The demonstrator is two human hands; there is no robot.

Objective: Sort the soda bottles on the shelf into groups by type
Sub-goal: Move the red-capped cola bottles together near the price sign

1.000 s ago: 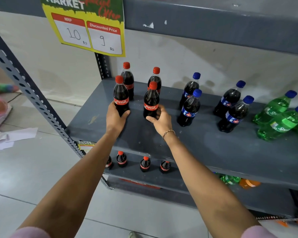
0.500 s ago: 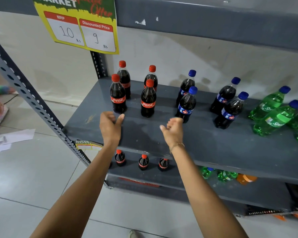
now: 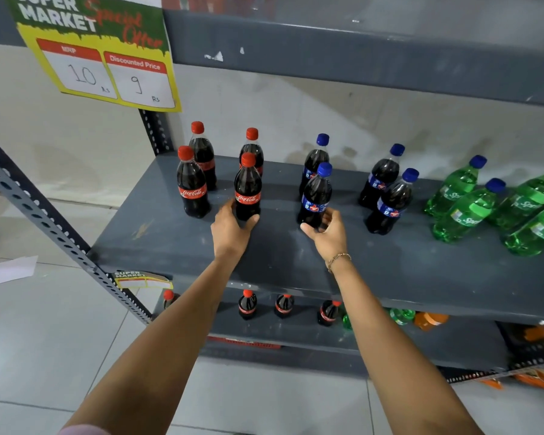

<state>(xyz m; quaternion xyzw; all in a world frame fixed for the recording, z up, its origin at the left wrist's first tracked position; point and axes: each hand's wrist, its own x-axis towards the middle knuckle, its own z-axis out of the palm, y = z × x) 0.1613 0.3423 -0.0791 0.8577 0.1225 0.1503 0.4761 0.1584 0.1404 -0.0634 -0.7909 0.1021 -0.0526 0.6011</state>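
left hand (image 3: 231, 229) wrapped a front red-cap cola (image 3: 247, 189); right hand (image 3: 327, 232) fingers curled round a blue-cap cola (image 3: 315, 199), mid shelf (image 3: 295, 255) near front edge. tidying groups; next probably needs small slides, bottles upright.

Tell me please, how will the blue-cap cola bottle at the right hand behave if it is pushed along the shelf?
The blue-cap bottle is tall and narrow on a small base, so a push near the cap would probably tip it. It looks full of dark drink, so likely rather heavy and steady when pushed low. The right hand cups its base, which seems the safer place.
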